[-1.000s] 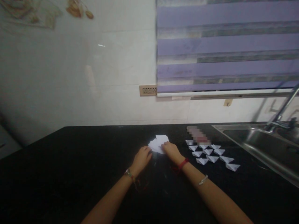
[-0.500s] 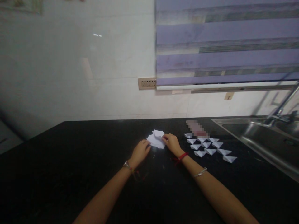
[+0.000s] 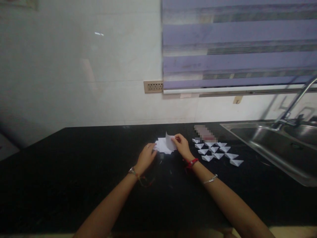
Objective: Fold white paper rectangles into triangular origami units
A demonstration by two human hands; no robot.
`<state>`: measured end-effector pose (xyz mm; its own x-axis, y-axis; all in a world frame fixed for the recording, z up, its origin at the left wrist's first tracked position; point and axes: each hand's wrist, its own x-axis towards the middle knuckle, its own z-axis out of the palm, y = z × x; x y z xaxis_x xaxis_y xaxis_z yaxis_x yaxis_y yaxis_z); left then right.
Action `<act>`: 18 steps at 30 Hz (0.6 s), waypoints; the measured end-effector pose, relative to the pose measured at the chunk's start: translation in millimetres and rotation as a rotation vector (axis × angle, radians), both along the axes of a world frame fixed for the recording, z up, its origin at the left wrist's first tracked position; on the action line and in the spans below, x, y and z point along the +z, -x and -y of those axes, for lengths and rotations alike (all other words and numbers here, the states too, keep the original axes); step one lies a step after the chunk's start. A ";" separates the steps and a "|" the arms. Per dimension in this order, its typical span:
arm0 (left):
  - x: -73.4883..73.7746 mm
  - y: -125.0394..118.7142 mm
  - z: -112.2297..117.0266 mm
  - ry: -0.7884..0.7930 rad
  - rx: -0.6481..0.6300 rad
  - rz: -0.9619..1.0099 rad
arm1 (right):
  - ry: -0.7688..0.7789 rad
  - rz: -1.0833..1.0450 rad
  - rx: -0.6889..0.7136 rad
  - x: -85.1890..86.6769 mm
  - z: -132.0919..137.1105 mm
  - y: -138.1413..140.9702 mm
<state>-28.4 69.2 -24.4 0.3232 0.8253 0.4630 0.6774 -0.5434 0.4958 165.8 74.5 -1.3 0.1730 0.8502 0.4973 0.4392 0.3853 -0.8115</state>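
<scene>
Several white sheets of paper (image 3: 162,146) lie in a small, uneven pile on the black counter. My left hand (image 3: 146,158) is closed on the pile's left edge, its fingertips pressed on the paper. On the other side, my right hand (image 3: 182,145) pinches the right edge of a sheet, which curls upward and stands off the pile. To the right of that hand, several small folded white paper pieces (image 3: 213,149) rest in loose rows. A pixelated pinkish flat object (image 3: 205,133) lies just behind them; I cannot make out what it is.
A steel double-bowl sink (image 3: 267,145) with a tall faucet (image 3: 293,105) is set in the counter (image 3: 61,172) at the right. Behind stand a pale tiled wall (image 3: 111,66), a socket plate (image 3: 154,87) and a purple striped blind (image 3: 235,33).
My right hand has lifted the sheet's edge, which now stands more upright. The paper beneath lies squarer. The view has shifted slightly, bringing the counter's front edge into sight.
</scene>
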 end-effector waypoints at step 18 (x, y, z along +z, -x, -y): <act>7.0 -22.3 27.1 0.412 -0.211 0.368 | 0.313 0.151 0.156 -11.6 30.4 -34.7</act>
